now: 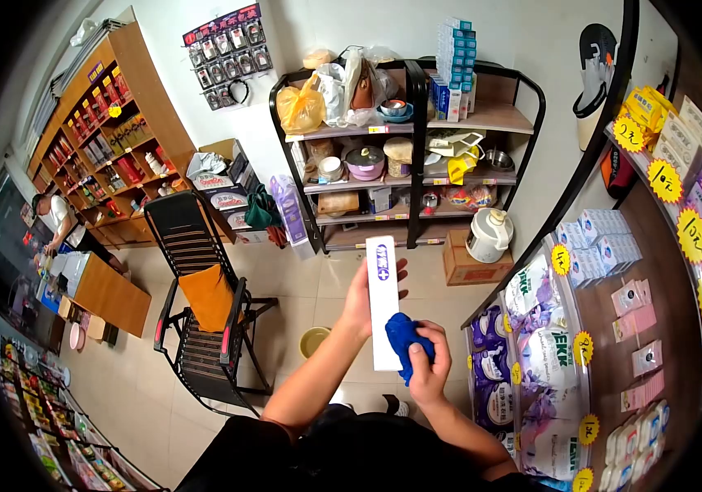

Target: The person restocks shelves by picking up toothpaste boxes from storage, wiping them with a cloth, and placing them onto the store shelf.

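A long white box (pixel 384 316) with blue print near its top stands out in front of my body. My left hand (pixel 359 299) is wrapped round its upper part from the left, with fingertips showing past the right edge. Lower down, my right hand (pixel 430 365) grips a crumpled blue cloth (pixel 403 340), which touches the box's lower right side.
A black folding chair (pixel 195 348) with an orange cushion (pixel 208 297) stands left. Ahead are black-framed shelves (pixel 351 184); a white cooker (pixel 490 235) sits on a carton (pixel 461 264). Stocked shelving (pixel 544 459) is close on the right. Another person (pixel 62 223) is far left.
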`<state>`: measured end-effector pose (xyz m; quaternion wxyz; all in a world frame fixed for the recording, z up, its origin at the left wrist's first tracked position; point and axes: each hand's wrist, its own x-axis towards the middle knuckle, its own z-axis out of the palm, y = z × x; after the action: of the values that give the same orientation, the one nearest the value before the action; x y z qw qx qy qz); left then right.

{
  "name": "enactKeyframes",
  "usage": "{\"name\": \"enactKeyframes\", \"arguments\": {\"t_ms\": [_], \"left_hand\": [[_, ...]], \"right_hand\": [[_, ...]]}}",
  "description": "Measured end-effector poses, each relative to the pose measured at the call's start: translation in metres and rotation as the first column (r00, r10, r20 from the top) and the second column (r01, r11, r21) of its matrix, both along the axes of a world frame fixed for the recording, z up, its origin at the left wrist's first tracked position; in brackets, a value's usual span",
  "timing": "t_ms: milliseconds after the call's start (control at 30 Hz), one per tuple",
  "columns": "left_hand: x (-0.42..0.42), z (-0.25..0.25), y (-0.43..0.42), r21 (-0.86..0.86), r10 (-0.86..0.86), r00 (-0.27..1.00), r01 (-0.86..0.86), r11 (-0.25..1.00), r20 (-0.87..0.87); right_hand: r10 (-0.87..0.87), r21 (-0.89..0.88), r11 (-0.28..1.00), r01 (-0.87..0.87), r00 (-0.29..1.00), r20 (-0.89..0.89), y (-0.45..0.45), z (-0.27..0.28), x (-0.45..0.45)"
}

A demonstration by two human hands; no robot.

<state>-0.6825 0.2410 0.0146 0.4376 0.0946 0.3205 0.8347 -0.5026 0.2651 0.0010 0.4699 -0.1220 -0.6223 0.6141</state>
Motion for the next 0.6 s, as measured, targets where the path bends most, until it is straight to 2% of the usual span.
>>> {"name": "enactKeyframes", "arguments": {"t_ms": [33,67,100,167,233,267,367,400,433,467,500,567,600], "left_hand": [[0.001,-0.011,-0.001,-0.044,-0.013,0.993,0.008,0.999,-0.117],[-0.001,-0.026,-0.004,-0.094,-0.016,0.997,0.009,0.996,-0.071],[0.007,-0.013,-0.013,-0.052,-0.033,0.993,0.028,0.998,-0.112],[0.01,-0.026,-0.023,-0.064,0.053,0.99,-0.062,0.996,-0.132],[-0.001,-0.02,-0.048,-0.053,-0.047,0.992,0.041,0.998,-0.121],[-0.02,-0.036,-0.057,-0.012,-0.093,0.988,0.092,0.996,-0.127],[-0.027,-0.011,-0.092,0.035,-0.082,0.993,0.085,0.996,-0.089],[-0.03,-0.008,-0.105,0.047,-0.111,0.99,0.115,0.992,-0.083],[-0.029,-0.006,-0.117,0.052,-0.113,0.99,0.117,0.992,-0.083],[-0.028,-0.003,-0.129,0.127,-0.105,0.991,0.116,0.985,-0.085],[-0.03,-0.001,-0.139,0.201,-0.102,0.991,0.118,0.973,-0.088],[-0.039,-0.013,-0.16,0.235,-0.145,0.988,0.154,0.96,-0.054],[-0.043,-0.019,-0.17,0.307,-0.2,0.979,0.198,0.931,-0.023]], "right_hand": [[-0.009,0.064,0.998,0.006,0.999,0.035,-0.006,0.0,-0.001],[-0.021,0.109,0.994,0.015,0.998,0.053,-0.012,-0.001,-0.004],[-0.034,0.152,0.988,0.022,0.997,0.073,-0.018,-0.001,-0.006],[-0.036,0.163,0.986,0.019,0.994,0.104,-0.029,0.001,-0.009],[0.007,0.255,0.966,-0.037,0.993,0.119,-0.035,0.005,-0.016],[-0.01,0.358,0.932,-0.044,0.989,0.149,-0.039,0.008,-0.017],[0.031,0.661,0.739,-0.129,0.987,0.158,-0.058,-0.003,-0.022],[0.029,0.666,0.735,-0.127,0.987,0.156,-0.068,0.0,-0.023],[0.007,0.776,0.622,-0.105,0.992,0.128,-0.08,0.004,-0.023],[-0.012,0.865,0.495,-0.079,0.995,0.097,-0.091,0.007,-0.025],[-0.02,0.868,0.491,-0.073,0.995,0.095,-0.1,0.009,-0.031],[-0.076,0.921,0.387,-0.05,0.993,0.086,-0.117,0.014,-0.042],[-0.13,0.934,0.356,-0.031,0.988,0.082,-0.124,0.02,-0.048]]}}
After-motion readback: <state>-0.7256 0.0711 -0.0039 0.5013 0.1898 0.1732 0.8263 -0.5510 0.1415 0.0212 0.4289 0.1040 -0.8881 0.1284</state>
